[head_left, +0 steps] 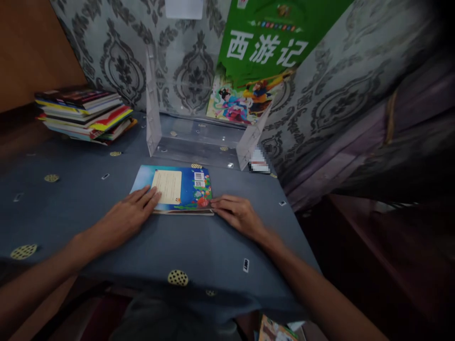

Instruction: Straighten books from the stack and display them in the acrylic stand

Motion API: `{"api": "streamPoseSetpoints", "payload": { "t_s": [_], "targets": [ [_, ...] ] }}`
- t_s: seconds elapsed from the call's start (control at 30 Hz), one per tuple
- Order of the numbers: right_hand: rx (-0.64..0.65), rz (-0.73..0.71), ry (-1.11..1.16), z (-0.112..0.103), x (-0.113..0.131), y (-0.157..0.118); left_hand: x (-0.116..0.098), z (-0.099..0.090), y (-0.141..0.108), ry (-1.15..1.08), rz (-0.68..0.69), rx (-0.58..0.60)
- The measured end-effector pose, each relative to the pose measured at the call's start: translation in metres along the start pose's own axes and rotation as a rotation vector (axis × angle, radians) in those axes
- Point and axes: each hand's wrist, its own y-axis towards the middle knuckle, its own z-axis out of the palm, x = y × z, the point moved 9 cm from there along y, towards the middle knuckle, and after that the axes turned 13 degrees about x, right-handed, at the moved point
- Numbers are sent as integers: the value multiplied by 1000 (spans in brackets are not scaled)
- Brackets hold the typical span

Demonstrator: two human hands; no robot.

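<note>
A blue picture book (188,187) with a cream text panel and barcodes lies on the blue-grey tablecloth (185,241). Across its left part rests my left hand (137,208), palm down, its fingers extended over the cover near the panel. My right hand (236,213) is at the lower right corner, with fingertips pinched on the book's edge. The front edge shows a slight gap between cover and pages.
Behind the book stands a clear acrylic rack (152,113). A pile of books (85,113) is at the back left. A green poster or book (263,52) leans by the patterned wall. Another book (275,329) shows below the table edge.
</note>
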Motion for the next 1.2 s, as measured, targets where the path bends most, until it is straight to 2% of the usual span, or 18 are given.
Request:
{"api": "streamPoseSetpoints", "payload": {
  "t_s": [0.07,0.13,0.3,0.4,0.53,0.67,1.2],
  "targets": [
    [-30,34,106,-1,-7,0,-2,-4,6,-41,-8,9],
    [-55,69,203,-1,-16,0,-12,-14,15,-61,25,-23],
    [-78,189,386,5,-37,-1,-74,-34,40,3,259,-143],
    [-80,234,488,9,-45,-2,-93,-33,56,-3,259,-130],
    [-91,220,534,9,-45,-2,-95,-24,66,-56,246,-62],
    [-80,172,484,6,-39,0,-93,-13,67,-96,275,12],
    [5,29,249,0,-15,-3,-93,-12,63,-161,295,0]
  ]
}}
